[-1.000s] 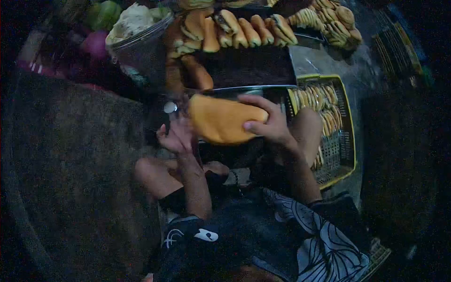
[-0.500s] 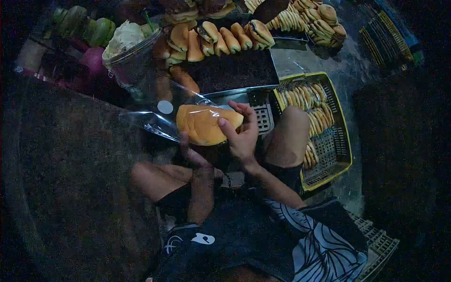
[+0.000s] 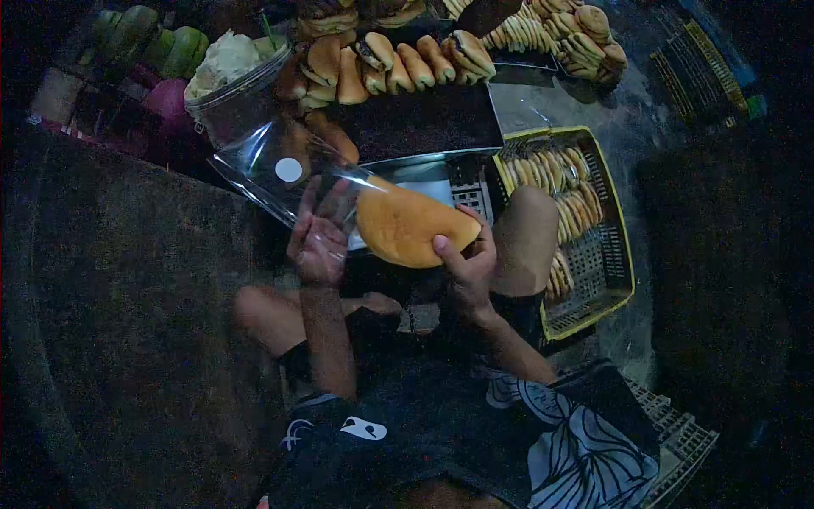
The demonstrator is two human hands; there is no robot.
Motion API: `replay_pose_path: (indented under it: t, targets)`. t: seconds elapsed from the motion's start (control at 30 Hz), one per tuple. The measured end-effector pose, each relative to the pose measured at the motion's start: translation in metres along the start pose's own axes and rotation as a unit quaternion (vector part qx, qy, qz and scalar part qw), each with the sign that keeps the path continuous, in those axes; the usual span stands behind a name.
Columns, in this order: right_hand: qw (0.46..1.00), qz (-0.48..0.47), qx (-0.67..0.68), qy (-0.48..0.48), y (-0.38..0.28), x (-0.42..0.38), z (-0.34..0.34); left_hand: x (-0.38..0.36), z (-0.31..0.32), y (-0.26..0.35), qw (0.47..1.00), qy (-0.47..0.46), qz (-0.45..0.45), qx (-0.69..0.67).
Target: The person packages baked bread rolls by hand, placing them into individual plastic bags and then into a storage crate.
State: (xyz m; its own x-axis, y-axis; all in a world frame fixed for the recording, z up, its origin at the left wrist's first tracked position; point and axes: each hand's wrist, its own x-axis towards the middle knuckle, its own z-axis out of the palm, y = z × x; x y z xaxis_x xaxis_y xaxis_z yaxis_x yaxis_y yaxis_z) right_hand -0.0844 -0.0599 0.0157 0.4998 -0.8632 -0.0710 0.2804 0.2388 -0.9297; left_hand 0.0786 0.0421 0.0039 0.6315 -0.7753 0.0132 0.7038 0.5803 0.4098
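A golden bread bun (image 3: 405,222) tilts down to the right in front of my knees. My right hand (image 3: 471,261) pinches its right end, thumb on the near face and fingers behind. A clear plastic bag (image 3: 254,174) with a white round label (image 3: 288,170) stretches to the upper left of the bun. The bag appears to cover the bun's left end; its exact edge is hard to see. Against the bag, left of the bun, my left hand (image 3: 320,246) has its fingers spread, palm up, apart from the bread.
A dark tray (image 3: 415,127) bears a row of filled buns (image 3: 398,72). On the right, a yellow-rimmed crate (image 3: 623,246) holds rows of packed buns (image 3: 551,174). A tub of pale cream (image 3: 227,68) stands upper left. More buns (image 3: 585,47) are piled at the back right.
The bun has shifted right and tilted with my right hand. My left hand has moved left off the bun's lower edge and opened. The bag now spreads higher.
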Motion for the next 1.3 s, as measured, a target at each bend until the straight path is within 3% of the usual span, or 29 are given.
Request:
replay_pose_path:
  t: [0.03, 0.1, 0.17, 0.23, 0.27, 0.4, 0.43, 0.5, 0.53, 0.57, 0.63, 0.7, 0.73, 0.77, 0.83, 0.87, 0.93, 0.97, 1.03, 1.07, 1.1, 1.13, 1.2, 1.27, 1.3]
  targets:
    - [1.000, 0.000, 0.000, 0.000, 0.002, 0.000, 0.000, 0.000, 0.002, 0.000, 1.000, -0.016, -0.021, -0.012]
    - [0.999, 0.021, -0.027, 0.030, 0.011, 0.000, -0.002, -0.003, 0.008, -0.014, 0.994, 0.003, -0.025, 0.104]
    - [0.999, 0.012, -0.031, 0.015, 0.020, -0.006, 0.005, -0.006, 0.005, -0.030, 0.997, 0.010, -0.010, 0.081]
    - [0.999, 0.040, 0.001, 0.028, 0.024, -0.014, 0.017, -0.008, 0.001, -0.043, 0.994, 0.016, -0.051, 0.091]
    - [0.996, 0.071, 0.026, 0.056, 0.018, -0.014, 0.026, -0.014, -0.007, -0.050, 0.995, 0.031, -0.093, 0.034]
    - [0.984, 0.110, 0.113, 0.078, 0.024, -0.001, 0.039, -0.042, -0.027, -0.083, 0.995, 0.072, -0.016, 0.072]
    - [0.984, 0.112, 0.115, 0.079, 0.023, -0.002, 0.038, -0.050, -0.058, -0.085, 0.999, 0.008, -0.026, -0.024]
    - [0.950, 0.164, 0.266, 0.002, 0.016, -0.004, 0.034, -0.047, -0.066, -0.070, 0.990, -0.058, -0.037, -0.121]
    - [0.974, 0.157, 0.162, -0.035, 0.025, -0.009, 0.022, -0.034, -0.043, -0.053, 0.995, -0.013, -0.004, -0.096]
    - [0.973, 0.158, 0.163, -0.032, 0.026, -0.018, 0.018, -0.026, -0.029, -0.042, 0.997, 0.034, 0.028, -0.069]
    - [0.963, 0.233, 0.095, -0.093, 0.029, -0.035, 0.017, -0.025, -0.030, -0.037, 0.997, 0.075, 0.002, -0.014]
    - [0.966, 0.219, 0.099, -0.089, 0.024, -0.031, 0.024, -0.022, -0.031, -0.052, 0.996, 0.085, -0.029, -0.001]
    - [0.975, 0.195, 0.004, -0.105, 0.021, -0.021, 0.026, -0.025, -0.020, -0.057, 0.988, 0.152, -0.016, -0.010]
    - [0.974, 0.169, -0.093, -0.118, 0.020, -0.011, 0.026, -0.029, -0.011, -0.064, 0.988, 0.151, -0.025, -0.008]
    - [0.969, 0.189, -0.091, -0.129, 0.023, 0.006, 0.024, -0.035, -0.001, -0.076, 0.986, 0.159, 0.054, -0.013]
    - [0.962, 0.220, -0.049, -0.153, 0.023, 0.012, 0.024, -0.032, -0.010, -0.077, 0.978, 0.182, 0.030, -0.096]
    - [0.939, 0.270, -0.039, -0.212, 0.005, 0.016, 0.019, -0.031, -0.024, -0.071, 0.977, 0.194, 0.006, -0.087]
    - [0.944, 0.267, -0.031, -0.194, -0.010, 0.016, 0.011, -0.028, -0.033, -0.065, 0.975, 0.204, -0.016, -0.080]
    - [0.919, 0.082, -0.295, -0.247, -0.034, 0.010, -0.017, -0.019, -0.044, -0.054, 0.971, 0.233, -0.005, -0.058]
    - [0.895, -0.116, -0.386, -0.190, -0.039, 0.012, -0.028, -0.012, -0.038, -0.054, 0.971, 0.237, 0.010, -0.021]
    - [0.876, -0.219, -0.389, -0.183, -0.053, 0.019, -0.032, -0.002, -0.027, -0.058, 0.980, 0.187, -0.055, 0.035]
    - [0.844, -0.317, -0.394, -0.178, -0.073, 0.026, -0.032, 0.012, 0.018, -0.074, 0.946, 0.315, -0.080, -0.002]
    - [0.841, -0.321, -0.399, -0.176, -0.108, 0.043, -0.036, 0.022, 0.080, -0.111, 0.949, 0.239, -0.080, 0.190]
    - [0.830, -0.273, -0.471, -0.124, -0.146, 0.054, -0.064, 0.028, 0.129, -0.162, 0.985, 0.048, -0.101, 0.131]
    - [0.809, -0.358, -0.466, -0.006, -0.143, 0.067, -0.085, 0.032, 0.144, -0.183, 0.989, -0.039, -0.103, 0.093]
